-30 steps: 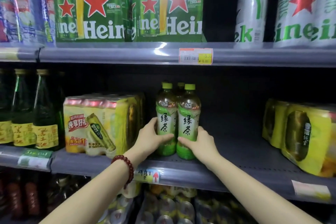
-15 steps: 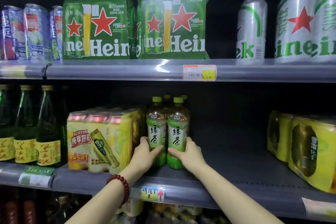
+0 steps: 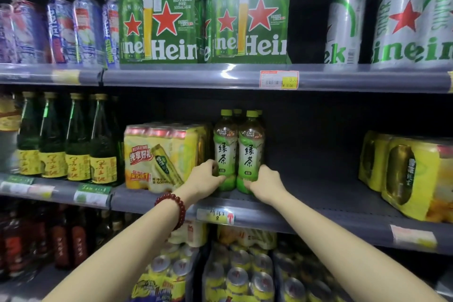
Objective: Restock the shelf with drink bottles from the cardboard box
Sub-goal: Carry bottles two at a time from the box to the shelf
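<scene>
Two green tea bottles stand upright side by side on the middle shelf (image 3: 318, 206), with two more bottle caps (image 3: 237, 112) showing behind them. My left hand (image 3: 204, 179) grips the lower part of the left bottle (image 3: 224, 152). My right hand (image 3: 263, 180) grips the base of the right bottle (image 3: 250, 154). Both bottles touch the shelf board and each other. The cardboard box is out of view.
A yellow can multipack (image 3: 161, 154) stands right beside the left bottle. Dark green glass bottles (image 3: 71, 140) fill the shelf's left end. Yellow packs (image 3: 407, 171) sit at the right, with bare shelf between. Beer packs (image 3: 203, 24) and cans line the shelf above.
Both hands pushed the two bottles deeper onto the shelf and to the left, closer to the yellow multipack. My grip slid lower on them.
</scene>
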